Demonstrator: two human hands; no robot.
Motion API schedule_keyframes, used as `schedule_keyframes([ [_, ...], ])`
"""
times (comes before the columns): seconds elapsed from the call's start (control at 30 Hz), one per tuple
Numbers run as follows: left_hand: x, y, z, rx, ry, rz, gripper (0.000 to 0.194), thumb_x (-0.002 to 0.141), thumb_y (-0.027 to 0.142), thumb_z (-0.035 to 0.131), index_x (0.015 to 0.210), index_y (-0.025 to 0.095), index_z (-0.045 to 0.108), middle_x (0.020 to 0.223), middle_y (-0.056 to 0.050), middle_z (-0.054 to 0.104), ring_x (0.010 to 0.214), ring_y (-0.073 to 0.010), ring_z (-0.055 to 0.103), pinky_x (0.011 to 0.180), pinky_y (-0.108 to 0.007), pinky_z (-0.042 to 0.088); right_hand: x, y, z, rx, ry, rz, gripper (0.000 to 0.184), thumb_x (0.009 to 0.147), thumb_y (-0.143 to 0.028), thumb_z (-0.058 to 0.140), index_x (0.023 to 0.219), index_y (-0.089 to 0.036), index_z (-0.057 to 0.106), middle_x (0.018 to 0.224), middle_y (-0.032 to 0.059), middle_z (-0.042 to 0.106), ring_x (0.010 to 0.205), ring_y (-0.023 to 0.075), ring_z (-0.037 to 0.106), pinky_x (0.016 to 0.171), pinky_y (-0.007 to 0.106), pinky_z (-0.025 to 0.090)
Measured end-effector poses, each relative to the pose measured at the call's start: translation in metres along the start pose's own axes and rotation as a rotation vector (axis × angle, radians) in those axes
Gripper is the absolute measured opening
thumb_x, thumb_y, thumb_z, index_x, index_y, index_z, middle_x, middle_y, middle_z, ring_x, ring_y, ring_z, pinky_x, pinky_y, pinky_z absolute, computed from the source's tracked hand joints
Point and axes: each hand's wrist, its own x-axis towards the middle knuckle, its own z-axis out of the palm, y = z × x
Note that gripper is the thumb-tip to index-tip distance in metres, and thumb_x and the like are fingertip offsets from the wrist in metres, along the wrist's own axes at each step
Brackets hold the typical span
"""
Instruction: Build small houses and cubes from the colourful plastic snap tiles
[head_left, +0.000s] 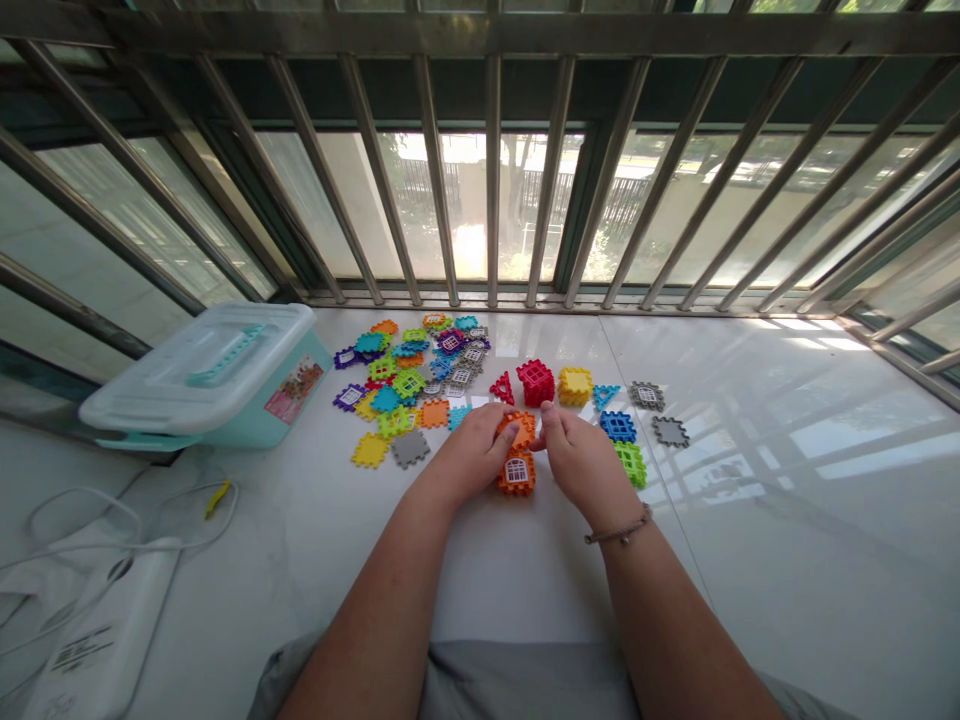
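My left hand point(474, 455) and my right hand point(579, 455) both grip an orange cube point(517, 470) built of interlocking toothed tiles, with a white window panel on its near face. It rests on the white marble sill. My left thumb lies over its top; my right fingertips pinch its upper right edge. Just beyond stand a red cube point(537, 381) and a yellow cube point(575, 385), with a red triangle tile point(502, 388) beside them. Blue point(618, 426) and green point(632, 463) flat tiles lie right of my right hand.
A pile of several coloured tiles point(409, 380) spreads to the left rear. A pale teal storage box with a white lid point(206, 375) sits at far left. White cables and a power strip point(97, 630) lie at lower left. Metal window bars point(491, 180) close off the back.
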Motion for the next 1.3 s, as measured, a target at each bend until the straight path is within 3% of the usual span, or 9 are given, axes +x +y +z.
schedule_keyframes([
  [0.2,0.0,0.0,0.0,0.025,0.001,-0.001,0.032,0.111,0.029,0.05,0.134,0.021,0.071,0.14,-0.016,0.076,0.132,-0.03,0.071,0.12,-0.05,0.054,0.0,0.001,0.0,-0.022,0.019,-0.004,0.061,0.12,-0.062,0.03,0.087,-0.026,0.067,0.094,0.007,0.082,0.094,0.025,0.076,0.079,0.033,0.044],
  [0.43,0.003,-0.001,-0.004,0.059,0.135,0.014,0.026,0.109,0.026,0.051,0.122,0.02,0.072,0.131,-0.014,0.078,0.127,-0.0286,0.071,0.116,-0.045,0.054,0.0,0.002,-0.001,-0.12,0.069,-0.126,0.059,0.122,-0.052,0.031,0.099,-0.024,0.078,0.104,0.0097,0.081,0.101,0.0243,0.074,0.085,0.032,0.047],
  [0.53,0.002,0.001,-0.009,0.152,0.208,-0.075,0.02,0.107,0.03,0.056,0.102,0.022,0.073,0.111,-0.012,0.081,0.112,-0.029,0.074,0.104,-0.042,0.056,0.001,0.002,0.001,-0.175,0.074,-0.182,0.057,0.122,-0.049,0.032,0.105,-0.023,0.08,0.109,0.0116,0.078,0.105,0.0246,0.072,0.089,0.033,0.048],
  [0.67,0.0,0.003,-0.013,0.179,0.237,-0.185,0.03,0.109,0.039,0.055,0.086,0.025,0.07,0.082,-0.006,0.077,0.082,-0.0261,0.073,0.081,-0.037,0.053,0.0,0.001,0.003,-0.141,0.03,-0.18,0.054,0.122,-0.049,0.034,0.113,-0.024,0.081,0.117,0.0118,0.081,0.113,0.026,0.072,0.093,0.034,0.05],
  [0.8,0.0,0.004,-0.011,0.15,0.2,-0.208,0.026,0.107,0.039,0.059,0.09,0.026,0.073,0.083,-0.005,0.081,0.079,-0.0251,0.075,0.074,-0.035,0.05,-0.001,-0.002,0.004,-0.12,-0.021,-0.177,0.051,0.121,-0.047,0.035,0.114,-0.024,0.08,0.119,0.0107,0.084,0.114,0.0271,0.074,0.09,0.034,0.047],
  [1.03,0.0,0.004,-0.01,0.059,0.204,-0.223,0.023,0.107,0.04,0.06,0.099,0.026,0.076,0.093,-0.006,0.086,0.092,-0.0272,0.082,0.082,-0.037,0.056,-0.004,-0.005,0.005,-0.088,-0.078,-0.137,0.045,0.121,-0.049,0.038,0.105,-0.025,0.072,0.109,0.0079,0.083,0.098,0.0242,0.073,0.077,0.032,0.038],
  [1.3,0.0,0.005,-0.01,-0.045,0.191,-0.213,0.02,0.105,0.042,0.063,0.107,0.026,0.075,0.093,-0.004,0.087,0.084,-0.0253,0.082,0.077,-0.036,0.056,-0.004,-0.007,0.006,-0.105,-0.09,-0.119,0.044,0.12,-0.047,0.04,0.109,-0.024,0.075,0.116,0.01,0.084,0.102,0.0252,0.074,0.078,0.032,0.038],
])
